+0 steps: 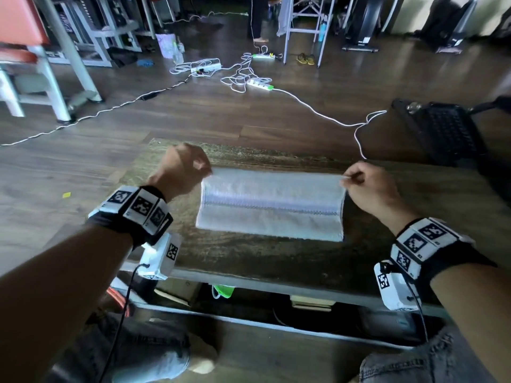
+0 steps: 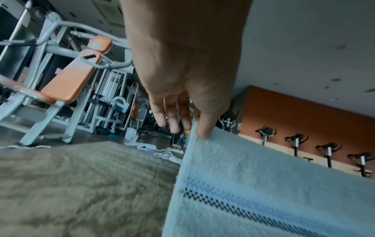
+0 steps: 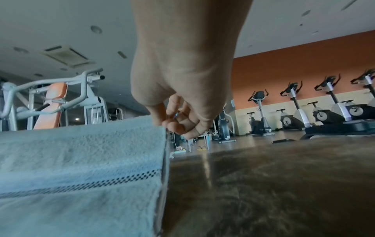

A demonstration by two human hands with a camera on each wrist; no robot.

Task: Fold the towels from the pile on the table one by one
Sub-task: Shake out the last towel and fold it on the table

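We saw one pale towel in the centre of the head view, lying on the dark wooden table, long side running left to right. A checkered stripe crossed it lengthwise. The near part lay flat on the wood; the far edge was raised off the surface between the two hands.

Left hand, left of centre in the head frame, held the far-left corner. In the left wrist view the thumb tip pressed on the corner while the other fingers hung fairly straight beyond it, so a light pinch, not a fist. Right hand, right of centre, pinched the far-right corner; in the right wrist view its fingers were curled at the towel's top edge.

We judged the hands were kept wide apart, one per corner, to keep the far edge taut and straight, so the fold would come out square. The near part stayed on the table, probably as an anchor, so only the lifted half would travel. The step looked like a lengthwise fold in progress; which way the edge was heading we could not tell.

No pile of towels showed in any frame, so task progress was unclear. Upper part of the head view: power strips and white cables on the floor, gym machine upper left.
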